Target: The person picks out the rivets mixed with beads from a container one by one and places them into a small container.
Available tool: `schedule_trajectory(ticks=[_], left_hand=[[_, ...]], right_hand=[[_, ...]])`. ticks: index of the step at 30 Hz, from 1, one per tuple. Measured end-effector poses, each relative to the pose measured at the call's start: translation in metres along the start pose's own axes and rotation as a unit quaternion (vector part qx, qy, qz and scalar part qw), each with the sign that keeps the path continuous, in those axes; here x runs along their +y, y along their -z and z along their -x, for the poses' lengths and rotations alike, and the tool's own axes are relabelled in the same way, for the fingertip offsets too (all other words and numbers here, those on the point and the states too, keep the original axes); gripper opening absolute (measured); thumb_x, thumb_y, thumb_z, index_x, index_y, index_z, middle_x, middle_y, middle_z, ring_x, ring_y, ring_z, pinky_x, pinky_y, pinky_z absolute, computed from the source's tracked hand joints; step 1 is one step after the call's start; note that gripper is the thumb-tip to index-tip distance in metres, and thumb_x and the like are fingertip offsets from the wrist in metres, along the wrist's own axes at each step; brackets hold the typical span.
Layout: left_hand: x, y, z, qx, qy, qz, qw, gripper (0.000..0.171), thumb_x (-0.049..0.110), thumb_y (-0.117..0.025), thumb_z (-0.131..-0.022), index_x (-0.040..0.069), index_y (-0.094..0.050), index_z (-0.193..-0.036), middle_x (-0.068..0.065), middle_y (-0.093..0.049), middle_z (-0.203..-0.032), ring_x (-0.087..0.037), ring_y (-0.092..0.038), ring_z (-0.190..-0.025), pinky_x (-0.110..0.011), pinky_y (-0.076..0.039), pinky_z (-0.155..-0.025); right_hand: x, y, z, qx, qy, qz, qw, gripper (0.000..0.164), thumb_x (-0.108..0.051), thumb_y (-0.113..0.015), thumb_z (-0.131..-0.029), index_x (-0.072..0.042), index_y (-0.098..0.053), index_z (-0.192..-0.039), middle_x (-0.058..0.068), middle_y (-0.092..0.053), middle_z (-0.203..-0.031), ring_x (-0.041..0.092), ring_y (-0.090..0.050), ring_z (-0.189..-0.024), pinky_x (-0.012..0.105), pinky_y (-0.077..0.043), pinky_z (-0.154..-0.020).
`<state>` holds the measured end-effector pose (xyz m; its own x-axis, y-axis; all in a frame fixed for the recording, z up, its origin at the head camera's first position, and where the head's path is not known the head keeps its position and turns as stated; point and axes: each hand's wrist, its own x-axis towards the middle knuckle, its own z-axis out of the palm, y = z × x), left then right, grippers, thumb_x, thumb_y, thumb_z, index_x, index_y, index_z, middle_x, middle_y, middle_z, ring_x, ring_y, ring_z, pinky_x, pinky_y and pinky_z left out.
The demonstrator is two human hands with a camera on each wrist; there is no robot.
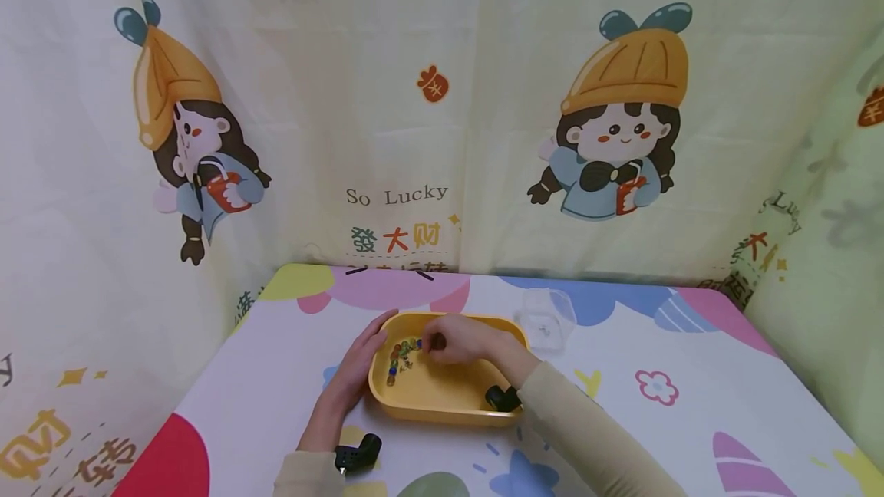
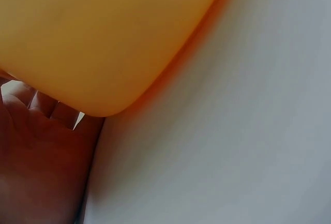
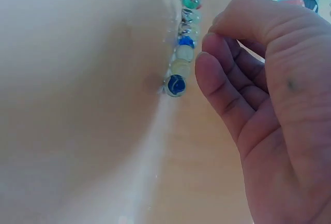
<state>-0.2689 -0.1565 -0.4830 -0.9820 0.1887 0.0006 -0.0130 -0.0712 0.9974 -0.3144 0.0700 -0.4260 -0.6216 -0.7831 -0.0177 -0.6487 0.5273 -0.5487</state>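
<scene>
A yellow plastic tray stands on the patterned table. My left hand holds its left end, thumb over the rim and fingers along the outer wall. In the left wrist view, the palm faces the tray's outer wall. Inside, glass marbles line the left and back walls. A blue-patterned marble ends the row in the right wrist view. My right hand reaches into the tray beside that row. Its fingers bend toward the thumb, tips close together; I cannot tell whether they pinch something.
Small metallic-looking pieces lie inside the row's bend. Behind the tray's right corner sits a clear plastic container. A printed curtain hangs behind the table. A black wrist camera overlaps the tray's front right.
</scene>
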Motion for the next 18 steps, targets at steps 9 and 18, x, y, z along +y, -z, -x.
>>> schedule_trajectory(ticks=[9,18], left_hand=[[0.0,0.0,0.0,0.002,-0.004,0.003,1.0,0.048,0.026,-0.039,-0.109,0.015,-0.039,-0.156,-0.012,-0.03,-0.162,-0.032,-0.026,-0.148,-0.049,-0.021,-0.119],[-0.0005,-0.0011,0.0002,0.005,0.002,-0.007,1.0,0.048,0.027,-0.039,-0.109,0.016,-0.04,-0.156,-0.011,-0.03,-0.162,-0.031,-0.025,-0.149,-0.05,-0.021,-0.119]], right_hand=[[0.0025,0.004,0.0021,0.06,0.054,-0.015,0.997,0.006,0.001,-0.07,-0.089,-0.004,-0.071,-0.093,-0.005,-0.064,-0.085,0.007,-0.056,-0.076,0.022,-0.053,-0.072],[0.0017,0.0096,0.0048,0.105,0.055,-0.025,0.993,0.008,0.001,-0.071,-0.089,-0.002,-0.071,-0.096,-0.006,-0.064,-0.084,0.009,-0.058,-0.075,0.023,-0.054,-0.07]])
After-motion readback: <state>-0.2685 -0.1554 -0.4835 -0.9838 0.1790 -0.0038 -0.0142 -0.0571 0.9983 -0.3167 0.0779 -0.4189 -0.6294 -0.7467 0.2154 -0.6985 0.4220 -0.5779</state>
